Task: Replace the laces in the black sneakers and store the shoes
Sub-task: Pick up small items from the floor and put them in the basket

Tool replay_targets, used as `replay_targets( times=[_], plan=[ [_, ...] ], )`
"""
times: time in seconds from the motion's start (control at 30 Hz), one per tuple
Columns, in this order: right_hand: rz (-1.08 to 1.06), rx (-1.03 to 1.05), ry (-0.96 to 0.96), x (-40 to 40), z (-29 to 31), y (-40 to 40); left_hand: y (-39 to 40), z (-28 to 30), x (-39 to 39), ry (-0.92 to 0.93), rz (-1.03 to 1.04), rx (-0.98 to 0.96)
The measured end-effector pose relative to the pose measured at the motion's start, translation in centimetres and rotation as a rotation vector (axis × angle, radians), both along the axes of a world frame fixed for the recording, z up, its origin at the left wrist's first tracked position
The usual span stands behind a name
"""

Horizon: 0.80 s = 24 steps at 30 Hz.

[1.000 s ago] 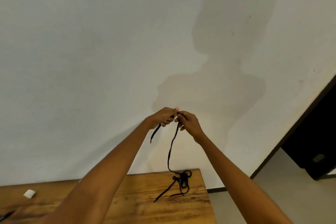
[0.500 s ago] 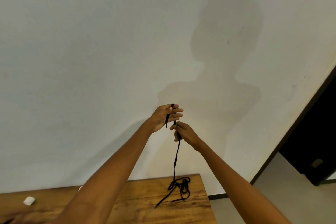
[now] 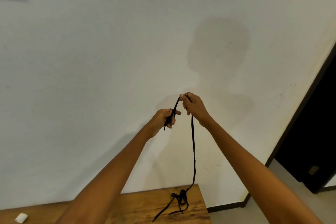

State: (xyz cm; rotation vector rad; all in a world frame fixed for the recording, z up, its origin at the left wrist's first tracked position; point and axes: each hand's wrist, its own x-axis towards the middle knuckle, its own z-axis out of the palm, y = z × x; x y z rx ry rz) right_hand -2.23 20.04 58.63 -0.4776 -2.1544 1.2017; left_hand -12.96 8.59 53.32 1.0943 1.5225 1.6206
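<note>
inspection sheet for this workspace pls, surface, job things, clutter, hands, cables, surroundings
surface: wooden table, only its far right end in view, against the wall.
job's things: black shoelace runs from the raised hands down to a tangled heap on the table; no sneakers in view.
clutter: small white object on the table at far left; cannot tell what it is.
grippers: left hand grips one end of the lace; right hand, higher, pinches it at the fingers.
cables: nothing seen.
surroundings: white wall with the person's shadow; dark doorway at right; pale floor.
</note>
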Motion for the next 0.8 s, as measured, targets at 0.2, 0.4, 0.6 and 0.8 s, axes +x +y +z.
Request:
replay_targets(
  times=[0.2, 0.4, 0.6, 0.8],
  plan=[
    [-0.011, 0.066, -0.244, -0.3, -1.6, -0.1, 0.0, 3.3, 0.7, -0.263, -0.085, 0.242],
    [0.223, 0.251, -0.459, 0.9, -2.4, -2.5, 0.4, 3.8, -0.7, -0.231, -0.002, 0.217],
    [0.224, 0.210, -0.188, 1.9, 2.8, -2.9, -0.3, 4.6, -0.6, 0.190, 0.039, -0.007],
    [0.013, 0.072, 0.017, 0.5, 6.4, -1.4, -1.6, 5.7, 0.2, 0.045, -0.011, 0.092]
  ],
)
